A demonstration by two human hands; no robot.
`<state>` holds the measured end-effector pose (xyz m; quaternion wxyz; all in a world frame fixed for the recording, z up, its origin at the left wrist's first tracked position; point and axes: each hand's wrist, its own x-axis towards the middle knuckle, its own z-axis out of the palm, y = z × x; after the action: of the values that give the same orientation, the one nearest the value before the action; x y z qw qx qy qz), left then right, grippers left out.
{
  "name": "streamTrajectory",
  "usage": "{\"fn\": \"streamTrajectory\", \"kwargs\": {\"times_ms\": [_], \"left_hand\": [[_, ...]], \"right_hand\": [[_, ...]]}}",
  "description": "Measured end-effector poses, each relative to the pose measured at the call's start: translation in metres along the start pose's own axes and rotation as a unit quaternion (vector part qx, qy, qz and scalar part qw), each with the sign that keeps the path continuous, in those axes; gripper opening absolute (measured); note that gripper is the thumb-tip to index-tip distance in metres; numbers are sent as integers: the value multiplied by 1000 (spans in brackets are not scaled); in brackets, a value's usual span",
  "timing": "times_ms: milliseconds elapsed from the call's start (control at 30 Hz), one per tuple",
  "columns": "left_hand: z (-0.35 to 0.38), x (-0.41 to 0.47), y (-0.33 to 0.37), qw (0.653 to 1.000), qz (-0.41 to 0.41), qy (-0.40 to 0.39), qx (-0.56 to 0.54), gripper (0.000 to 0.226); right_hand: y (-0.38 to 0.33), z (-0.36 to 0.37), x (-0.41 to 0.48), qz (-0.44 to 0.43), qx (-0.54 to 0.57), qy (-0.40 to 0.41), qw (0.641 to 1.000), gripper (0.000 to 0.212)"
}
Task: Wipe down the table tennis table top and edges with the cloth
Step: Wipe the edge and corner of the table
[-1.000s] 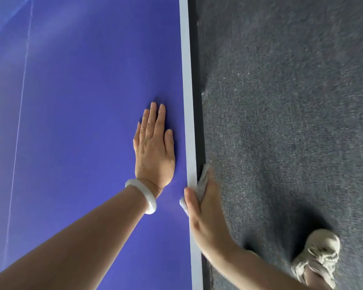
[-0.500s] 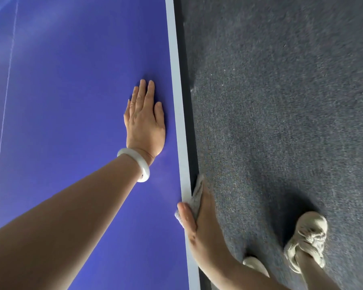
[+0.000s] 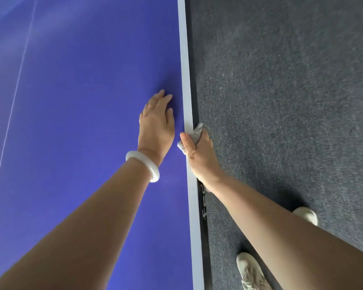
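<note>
A person leans over a blue table tennis table (image 3: 82, 122), seen from above along both bare forearms. The table top fills the left part of the view, with a thin white line (image 3: 15, 97) running up it far to the left and a broad white border stripe (image 3: 186, 80) along its right edge. The left hand (image 3: 156, 122) lies palm down on the blue surface just beside that stripe, its fingers straight, close together and holding nothing. A smooth white bangle (image 3: 143, 166) circles the left wrist. The right hand (image 3: 199, 155) grips the table's edge with a small grey cloth (image 3: 197, 135) bunched under it. Its thumb presses the cloth onto the white stripe, while the fingers curl down over the side of the table and are hidden from view. A little of the cloth pokes out ahead of the hand and another bit shows beside the thumb. The two hands sit close to each other but do not touch, with a narrow strip of blue between them. Below the right wrist, the table's dark side rim (image 3: 203, 210) carries pale lettering too partial to read. To the right lies dark grey carpet (image 3: 281, 101). Two pale shoes stand on it near the table, one (image 3: 252, 271) at the bottom of the view and one (image 3: 306, 214) partly hidden behind the right forearm.
</note>
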<state>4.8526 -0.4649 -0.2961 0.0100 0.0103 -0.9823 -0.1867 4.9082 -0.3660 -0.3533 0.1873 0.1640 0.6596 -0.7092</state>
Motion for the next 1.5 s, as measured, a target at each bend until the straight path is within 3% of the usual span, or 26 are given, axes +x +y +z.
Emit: {"fn": "streamTrajectory", "kwargs": {"times_ms": [133, 300, 467, 533, 700, 833, 1033, 1100, 1200, 1267, 1400, 1500], "left_hand": [[-1, -85, -11, 999, 19, -25, 26, 47], [10, -105, -4, 998, -8, -1, 63, 54], [10, -105, -6, 998, 7, 5, 66, 52], [11, -105, -6, 997, 11, 12, 69, 52], [11, -104, -5, 998, 8, 9, 64, 54], [13, -104, -9, 998, 16, 15, 64, 50], [18, -104, -13, 996, 16, 34, 81, 48], [19, -104, -13, 996, 18, 35, 83, 48], [17, -99, -13, 996, 20, 36, 77, 48], [16, -101, -11, 998, 26, 32, 56, 46], [8, -111, -11, 999, 46, 28, 2, 42], [5, -115, -10, 999, 45, 8, 22, 44]], "right_hand": [[1, 4, 3, 9, 29, 5, 1000, 64], [7, 5, -10, -6, 12, 37, 999, 65], [64, 8, -139, -43, 133, 11, 990, 60], [81, 7, -170, -36, 119, -14, 992, 64], [52, 4, -99, -48, 37, 7, 998, 67], [34, 0, -60, -44, 55, 5, 997, 66], [105, 3, -210, -38, 140, -34, 989, 72], [117, 1, -236, -35, 135, -50, 989, 58], [100, 1, -197, -25, 118, -62, 991, 27], [77, 0, -160, -18, 124, -37, 991, 19], [65, 0, -138, -8, 68, -28, 997, 45], [63, -1, -146, -3, 38, -19, 999, 47]]}}
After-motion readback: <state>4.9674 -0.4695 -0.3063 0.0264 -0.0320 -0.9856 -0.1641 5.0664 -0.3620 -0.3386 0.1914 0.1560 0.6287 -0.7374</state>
